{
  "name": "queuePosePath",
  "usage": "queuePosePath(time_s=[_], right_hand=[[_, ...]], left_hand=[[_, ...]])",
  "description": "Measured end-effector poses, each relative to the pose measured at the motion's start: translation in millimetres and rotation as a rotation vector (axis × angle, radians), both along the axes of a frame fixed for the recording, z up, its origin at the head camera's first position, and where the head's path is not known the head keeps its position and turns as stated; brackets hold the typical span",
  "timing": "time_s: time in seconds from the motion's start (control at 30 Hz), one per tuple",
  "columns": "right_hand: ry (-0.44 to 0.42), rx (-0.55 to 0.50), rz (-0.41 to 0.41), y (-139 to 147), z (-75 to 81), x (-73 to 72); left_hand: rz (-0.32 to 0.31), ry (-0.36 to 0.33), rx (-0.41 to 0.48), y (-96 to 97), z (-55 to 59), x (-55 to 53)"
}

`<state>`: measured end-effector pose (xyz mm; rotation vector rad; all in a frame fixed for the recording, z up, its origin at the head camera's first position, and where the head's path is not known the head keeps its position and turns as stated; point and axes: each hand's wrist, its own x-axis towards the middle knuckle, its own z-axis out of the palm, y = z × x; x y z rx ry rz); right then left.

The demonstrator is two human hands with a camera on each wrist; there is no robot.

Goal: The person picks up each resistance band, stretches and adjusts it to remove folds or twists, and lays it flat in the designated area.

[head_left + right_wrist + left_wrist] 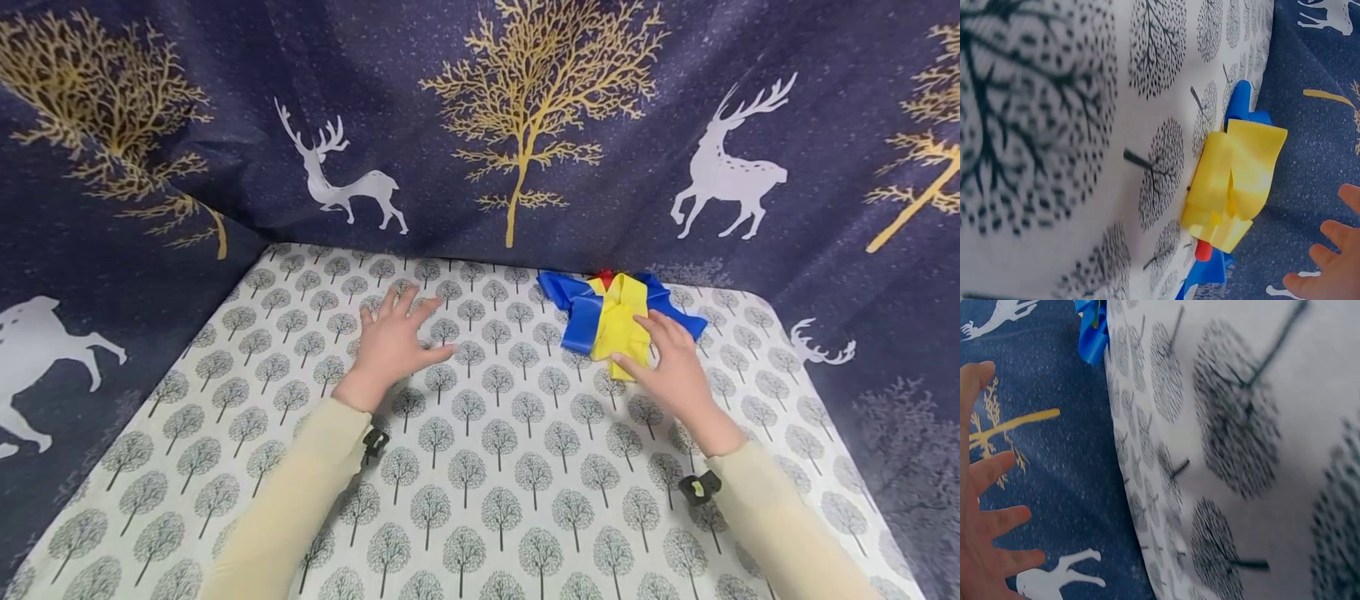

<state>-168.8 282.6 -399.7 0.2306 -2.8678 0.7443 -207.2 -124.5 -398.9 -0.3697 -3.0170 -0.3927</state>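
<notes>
A crumpled heap of flat, glossy bands lies at the far right of the cloth: a yellow band (622, 304) on top, a blue band (581, 323) spreading to both sides, and a bit of red band (606, 277) behind. My right hand (675, 367) hovers at the heap's near right side, thumb and fingers spread and holding nothing; the right wrist view shows a gap between its fingers and the yellow band (1210, 181). Off to the left, my left hand (393, 346) is held above the cloth with fingers spread. In the left wrist view, only a blue end (1092, 340) of the heap shows.
A white cloth (465, 467) printed with grey trees covers the table. Dark blue fabric (450, 167) with golden trees and white deer hangs behind and at the sides, meeting the table's far edge close behind the bands. Dark wrist devices (700, 487) sit at both cuffs.
</notes>
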Motion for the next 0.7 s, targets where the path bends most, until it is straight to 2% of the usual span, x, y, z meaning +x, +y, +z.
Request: queuePosePath(time_s=[0.33, 0.5, 0.7], right_hand=[[-0.021, -0.075, 0.035, 12, 4.7, -5.6], [-0.025, -0.105, 0.047, 16, 5.1, -8.7], [-0.068, -0.099, 0.031, 18, 4.2, -15.9]], left_hand=[[-0.064, -0.030, 0.034, 24.1, 6.8, -4.7], [-0.098, -0.009, 0.055, 32.7, 3.6, -9.2], [-0.141, -0.022, 0.090, 40.0, -1.8, -13.5]])
